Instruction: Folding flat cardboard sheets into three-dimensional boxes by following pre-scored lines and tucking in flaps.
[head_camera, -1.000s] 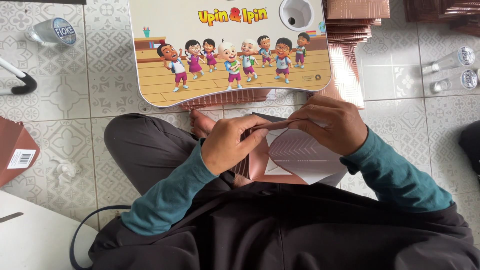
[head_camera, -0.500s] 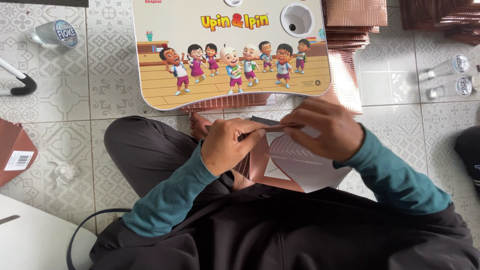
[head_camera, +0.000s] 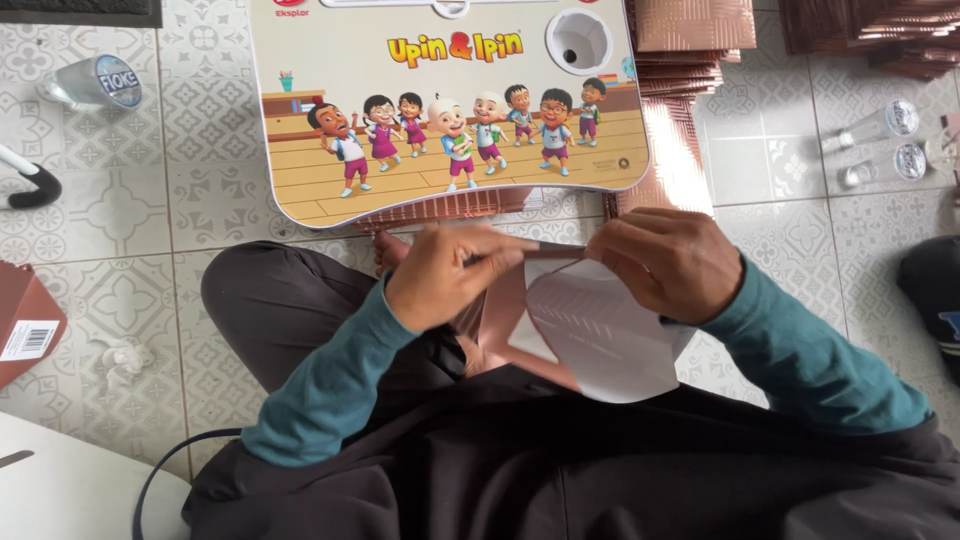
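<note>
Both arms in teal sleeves reach forward from the torso, elbows bent, forearms angling inward over the crossed legs. Left hand (head_camera: 440, 275) back up, fingers curled and pinched shut, thumb and forefinger pointing right toward the other hand. Right hand (head_camera: 668, 262) back up, knuckles raised, fingers curled down and closed in a pinch, tips pointing left. The two hands are near, not touching.

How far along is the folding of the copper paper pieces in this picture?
Done: it cannot be told which pieces are finished. In hand: the left hand and right hand grip one copper-and-white piece at its top edge, partly folded. Left: stacks of flat copper sheets lie beyond the cartoon lap desk.
</note>
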